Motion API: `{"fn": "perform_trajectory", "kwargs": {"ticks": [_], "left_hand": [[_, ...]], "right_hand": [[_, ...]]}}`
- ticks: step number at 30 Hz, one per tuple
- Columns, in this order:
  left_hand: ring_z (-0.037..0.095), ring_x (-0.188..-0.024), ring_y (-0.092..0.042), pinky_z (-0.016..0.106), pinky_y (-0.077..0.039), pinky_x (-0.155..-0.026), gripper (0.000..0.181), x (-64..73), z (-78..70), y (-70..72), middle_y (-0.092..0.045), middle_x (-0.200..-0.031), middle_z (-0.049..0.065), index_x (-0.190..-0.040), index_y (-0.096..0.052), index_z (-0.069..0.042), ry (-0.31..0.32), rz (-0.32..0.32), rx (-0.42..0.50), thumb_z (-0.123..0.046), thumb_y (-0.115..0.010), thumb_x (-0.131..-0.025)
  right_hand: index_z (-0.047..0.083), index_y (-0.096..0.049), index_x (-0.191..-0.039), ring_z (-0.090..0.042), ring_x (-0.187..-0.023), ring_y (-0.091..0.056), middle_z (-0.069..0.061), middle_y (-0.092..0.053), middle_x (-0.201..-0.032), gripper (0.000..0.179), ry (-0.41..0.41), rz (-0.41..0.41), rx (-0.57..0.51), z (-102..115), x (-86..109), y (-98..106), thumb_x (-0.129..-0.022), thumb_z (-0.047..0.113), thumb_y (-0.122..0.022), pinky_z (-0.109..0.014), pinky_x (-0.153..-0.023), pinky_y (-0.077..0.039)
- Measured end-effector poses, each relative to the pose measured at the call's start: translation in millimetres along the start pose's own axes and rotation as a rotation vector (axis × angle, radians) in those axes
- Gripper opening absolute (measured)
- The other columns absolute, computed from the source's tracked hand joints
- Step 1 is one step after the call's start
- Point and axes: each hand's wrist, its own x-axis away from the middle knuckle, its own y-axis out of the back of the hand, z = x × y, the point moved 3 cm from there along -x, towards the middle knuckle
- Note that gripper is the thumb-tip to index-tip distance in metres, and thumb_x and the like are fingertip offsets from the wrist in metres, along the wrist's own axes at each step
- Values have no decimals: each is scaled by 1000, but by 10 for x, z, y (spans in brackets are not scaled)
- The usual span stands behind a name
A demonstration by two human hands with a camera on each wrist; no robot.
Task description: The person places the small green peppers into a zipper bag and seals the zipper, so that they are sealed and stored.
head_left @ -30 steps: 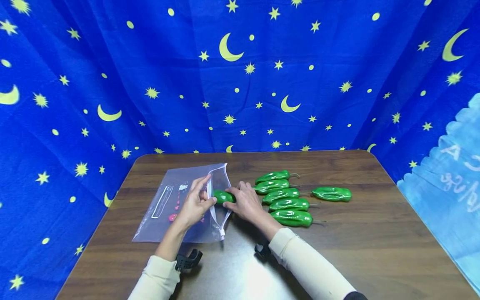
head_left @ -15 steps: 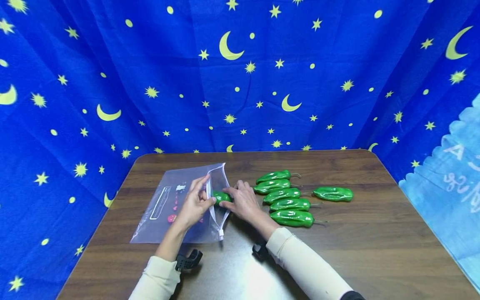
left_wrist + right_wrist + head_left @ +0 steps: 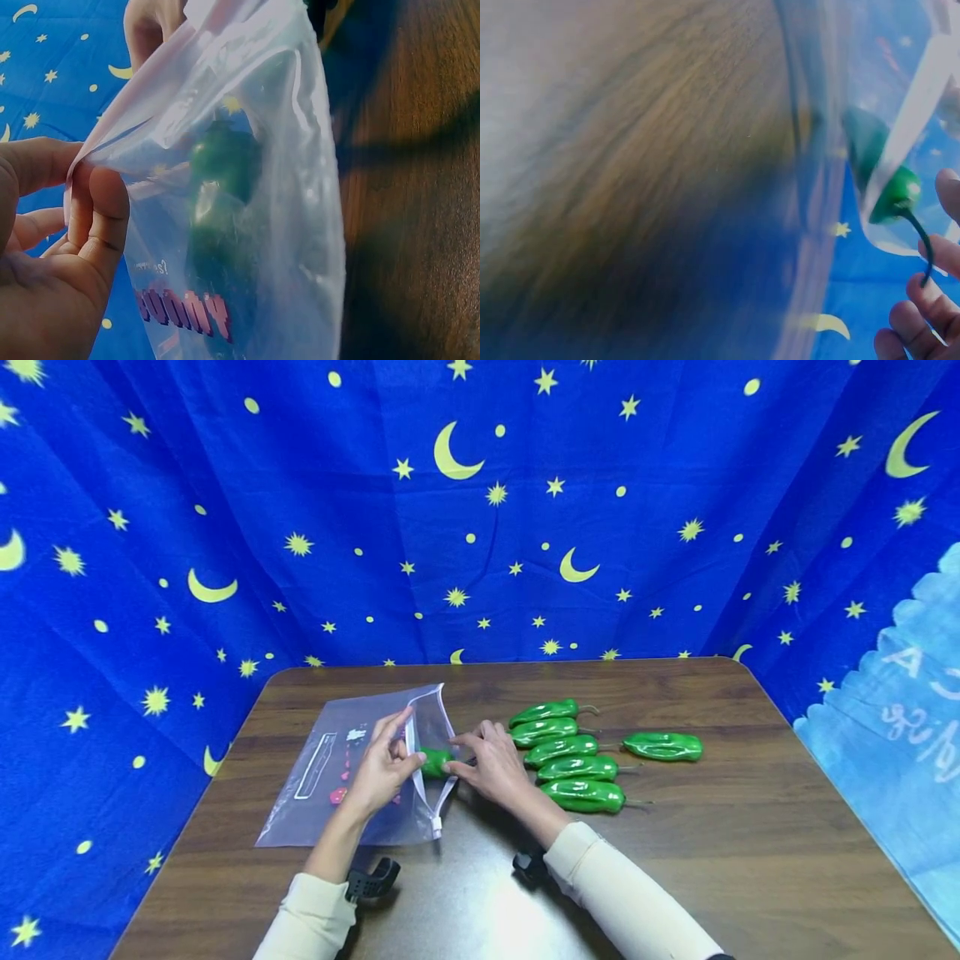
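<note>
My left hand [image 3: 382,772] pinches one edge of the mouth of a clear zip bag [image 3: 311,814] between thumb and fingers. A glossy green pepper [image 3: 435,763] lies inside the bag with its stem end towards the mouth. Through the plastic in the left wrist view, the pepper [image 3: 221,187] hangs lengthwise above pink print. My right hand [image 3: 495,767] is at the mouth, its thumb and fingertips around the stem end. Seen from the right wrist, the stem [image 3: 924,244] sticks out against my fingers [image 3: 928,296], which stand apart from the thumb.
Several green peppers [image 3: 581,768] lie in a column just right of my right hand. One more pepper [image 3: 663,747] rests farther right on the wooden table [image 3: 750,827]. A white zip slider [image 3: 437,828] sits at the bag's near corner. A blue curtain [image 3: 487,527] surrounds the table.
The pepper has slid left, farther into the bag, and its stem end now shows at the mouth. My right fingers have followed it slightly; my left hand keeps its pinch on the bag.
</note>
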Motion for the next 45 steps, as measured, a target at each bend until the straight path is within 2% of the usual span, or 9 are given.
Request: {"fn": "perform_trajectory", "kwargs": {"ticks": [9,14,21,26,35,45], "left_hand": [[-2,-65,-43,9,-38,-51,74,-10,40,16,-30,-141,16,-145,-31,-1,-8,-18,23,9,-63,-79],[-2,-66,-42,9,-38,-50,75,-16,38,22,-29,-142,15,-146,-31,-3,2,-20,25,9,-63,-80],[-1,-64,-41,10,-37,-48,76,-3,10,35,-27,-143,14,-147,-29,-3,14,-21,39,9,-64,-79],[-1,-63,-41,11,-37,-46,76,0,4,42,-27,-142,14,-147,-29,-3,21,-20,39,8,-63,-80],[-2,-63,-41,10,-37,-47,76,-7,4,59,-27,-141,15,-146,-30,-2,15,-28,51,10,-63,-79],[-1,-64,-43,13,-40,-45,78,-11,2,60,-23,-145,13,-148,-27,-4,35,-15,59,9,-63,-79]], "right_hand": [[14,-71,-106,-17,-83,-47,-1,-55,-86,35,12,-110,-105,-221,354,398,-75,30,-77,-32,-72,-41],[14,-71,-108,-14,-84,-44,-2,-55,-88,36,-47,-147,-137,-397,581,625,-75,27,-78,-29,-69,-38],[15,-70,-110,-14,-85,-46,-1,-54,-89,39,-112,-163,-96,-618,845,841,-73,27,-78,-30,-69,-38],[14,-70,-109,-16,-86,-47,-6,-57,-91,38,-155,-165,-60,-759,983,928,-74,26,-78,-32,-69,-39],[13,-70,-108,-19,-89,-49,-6,-58,-91,40,-160,-189,-9,-858,1121,956,-72,28,-79,-35,-72,-42],[12,-70,-107,-18,-83,-46,-7,-56,-86,41,-142,-226,32,-980,1217,1017,-69,25,-81,-32,-68,-38]]}}
